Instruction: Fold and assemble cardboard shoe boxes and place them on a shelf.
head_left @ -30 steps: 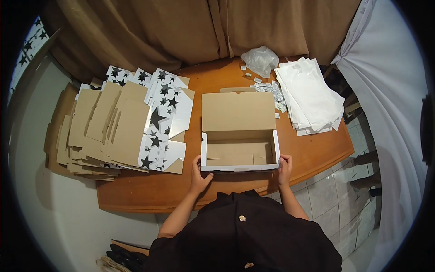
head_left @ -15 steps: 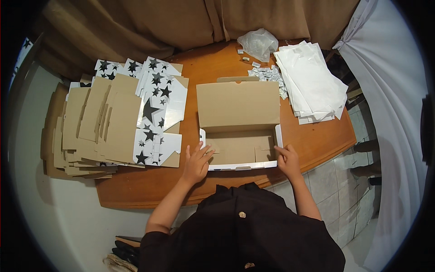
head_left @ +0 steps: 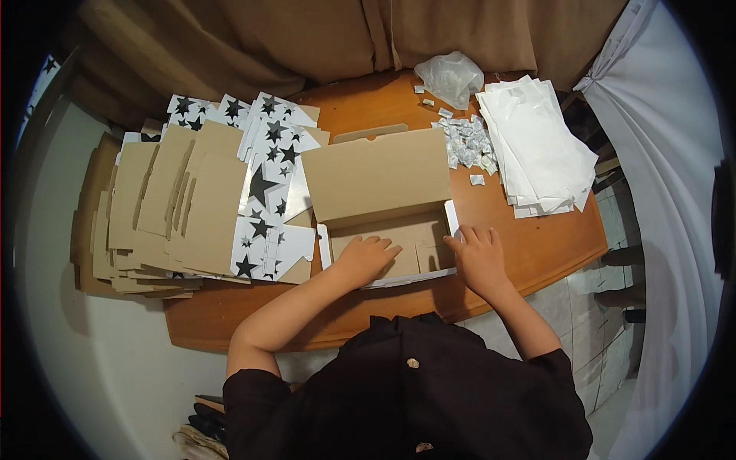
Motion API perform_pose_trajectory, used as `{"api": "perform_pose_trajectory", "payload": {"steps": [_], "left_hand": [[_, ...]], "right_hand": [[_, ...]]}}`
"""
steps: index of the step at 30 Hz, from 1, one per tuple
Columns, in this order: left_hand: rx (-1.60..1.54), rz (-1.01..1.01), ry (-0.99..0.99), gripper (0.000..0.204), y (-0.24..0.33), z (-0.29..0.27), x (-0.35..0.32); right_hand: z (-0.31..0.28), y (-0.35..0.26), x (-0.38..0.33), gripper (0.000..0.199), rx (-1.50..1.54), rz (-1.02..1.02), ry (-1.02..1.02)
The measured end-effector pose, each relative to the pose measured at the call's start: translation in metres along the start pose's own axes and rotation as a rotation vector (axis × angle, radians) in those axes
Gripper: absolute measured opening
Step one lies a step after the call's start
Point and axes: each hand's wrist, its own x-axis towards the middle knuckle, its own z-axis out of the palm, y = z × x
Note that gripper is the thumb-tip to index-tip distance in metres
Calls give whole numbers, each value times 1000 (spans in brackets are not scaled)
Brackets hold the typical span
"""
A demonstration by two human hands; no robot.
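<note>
An open cardboard box [head_left: 383, 207], brown inside and white outside, stands on the round wooden table [head_left: 537, 253] with its lid tipped back. My left hand [head_left: 366, 257] lies flat, fingers spread, inside the box on its bottom panel near the front wall. At the box's right front corner my right hand [head_left: 479, 257] rests palm down over the side wall, fingers apart. Neither hand grips anything.
A big stack of flat box blanks [head_left: 176, 203], brown with star-printed white sides, covers the table's left. White paper sheets [head_left: 537, 153] lie at the right, small white packets [head_left: 466, 142] and a crumpled clear bag [head_left: 451, 75] behind the box. Brown curtains hang beyond.
Both hands moved from the box's front corners up and into it; the left hand now presses on the box floor, and the right lies over the right wall. The view shifted nearer.
</note>
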Motion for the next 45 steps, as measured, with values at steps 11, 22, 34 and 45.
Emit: {"api": "perform_pose_trajectory", "payload": {"steps": [11,22,34,45], "left_hand": [[-24,-172,-506,81,-34,64,31],[-117,-172,-327,75,-39,82,27],[-104,-237,-350,57,-42,60,43],[-548,-99,231,56,55,1,-9]], "right_hand": [[-6,-12,36,29,471,-40,-93],[113,-28,72,93,153,-24,-1050],[101,-27,87,91,102,-64,-1042],[26,35,39,31,1129,162,198]]}}
